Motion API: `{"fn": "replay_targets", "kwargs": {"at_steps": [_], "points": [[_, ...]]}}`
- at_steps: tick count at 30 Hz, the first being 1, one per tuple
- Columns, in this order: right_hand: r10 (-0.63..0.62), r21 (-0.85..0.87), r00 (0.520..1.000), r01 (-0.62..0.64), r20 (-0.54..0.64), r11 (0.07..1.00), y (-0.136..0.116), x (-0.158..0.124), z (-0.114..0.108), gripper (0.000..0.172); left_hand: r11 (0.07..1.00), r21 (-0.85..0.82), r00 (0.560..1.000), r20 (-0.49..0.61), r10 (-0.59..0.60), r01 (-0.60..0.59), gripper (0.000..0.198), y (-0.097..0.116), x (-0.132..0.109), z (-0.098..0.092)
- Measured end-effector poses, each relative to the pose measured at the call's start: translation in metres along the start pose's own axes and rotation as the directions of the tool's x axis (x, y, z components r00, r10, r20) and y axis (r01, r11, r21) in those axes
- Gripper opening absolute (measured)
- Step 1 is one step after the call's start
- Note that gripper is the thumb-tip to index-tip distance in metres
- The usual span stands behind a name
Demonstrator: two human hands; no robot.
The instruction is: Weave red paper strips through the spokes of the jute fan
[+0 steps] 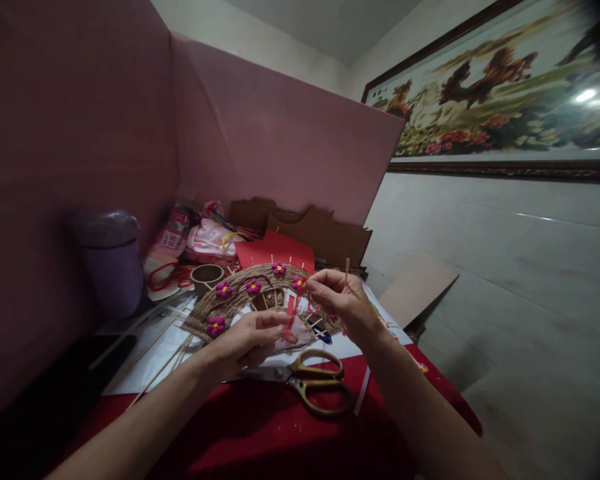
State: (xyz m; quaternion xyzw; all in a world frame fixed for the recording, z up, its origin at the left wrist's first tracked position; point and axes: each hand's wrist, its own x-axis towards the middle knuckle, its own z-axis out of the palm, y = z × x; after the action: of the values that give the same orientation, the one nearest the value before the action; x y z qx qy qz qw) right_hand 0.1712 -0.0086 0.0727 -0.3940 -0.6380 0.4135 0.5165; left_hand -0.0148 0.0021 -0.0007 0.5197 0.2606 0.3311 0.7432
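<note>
A thin red cord [297, 303] runs between my two hands, above a fan-shaped piece [245, 275] wound with brown twine over thin sticks. Magenta flowers with yellow centres [253, 286] dot its band. My left hand [260, 337] pinches the cord's lower end between thumb and fingers. Higher and to the right, my right hand [343, 303] has its fingertips closed on the upper part of the cord. A thin tan stick [347, 267] shows at the right hand; whether it is held, I cannot tell. Large scissors [300, 380] with brass-coloured handles lie just below the hands.
A purple lidded container [111, 267] stands at left, beside pink and red packets [213, 237]. Behind the fan are a cardboard tube [206, 274], red paper [275, 250] and brown cardboard [320, 230]. Loose sticks [160, 367] lie at left. Pink panels [280, 140] wall the back.
</note>
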Motion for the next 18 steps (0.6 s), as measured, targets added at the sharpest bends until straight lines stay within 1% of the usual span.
{"fn": "replay_targets", "kwargs": {"at_steps": [2, 4, 6, 8, 11, 15, 18], "points": [[0.002, 0.036, 1.0, -0.001, -0.022, 0.999, 0.003, 0.0, -0.002, 0.025, 1.0, 0.008, 0.999, -0.048, -0.002, 0.003, 0.03, -0.002, 0.004, -0.003], [0.006, 0.067, 0.999, -0.003, -0.043, 0.998, 0.006, 0.001, -0.005, 0.025, 1.0, 0.015, 0.991, -0.133, 0.017, -0.015, 0.028, -0.003, 0.007, -0.005], [0.011, 0.084, 0.998, -0.006, -0.056, 0.996, 0.01, 0.001, -0.009, 0.025, 0.999, 0.006, 0.974, -0.223, 0.036, -0.036, 0.028, -0.002, 0.009, -0.007], [0.012, 0.089, 0.998, -0.006, -0.066, 0.996, 0.014, 0.001, -0.012, 0.025, 0.999, -0.005, 0.958, -0.283, 0.044, -0.048, 0.029, 0.001, 0.008, -0.007], [0.019, 0.079, 0.996, -0.012, -0.092, 0.997, 0.019, 0.001, -0.017, 0.026, 0.998, 0.017, 0.939, -0.339, 0.062, -0.059, 0.029, 0.005, 0.007, -0.007], [0.031, 0.063, 0.991, -0.023, -0.13, 0.998, 0.024, 0.0, -0.022, 0.027, 0.998, 0.063, 0.914, -0.402, 0.054, -0.032, 0.026, 0.005, 0.007, -0.007], [0.008, 0.043, 0.99, -0.001, -0.143, 0.999, 0.026, 0.0, -0.025, 0.027, 0.996, 0.077, 0.903, -0.424, 0.072, -0.043, 0.025, 0.003, 0.009, -0.01]]}}
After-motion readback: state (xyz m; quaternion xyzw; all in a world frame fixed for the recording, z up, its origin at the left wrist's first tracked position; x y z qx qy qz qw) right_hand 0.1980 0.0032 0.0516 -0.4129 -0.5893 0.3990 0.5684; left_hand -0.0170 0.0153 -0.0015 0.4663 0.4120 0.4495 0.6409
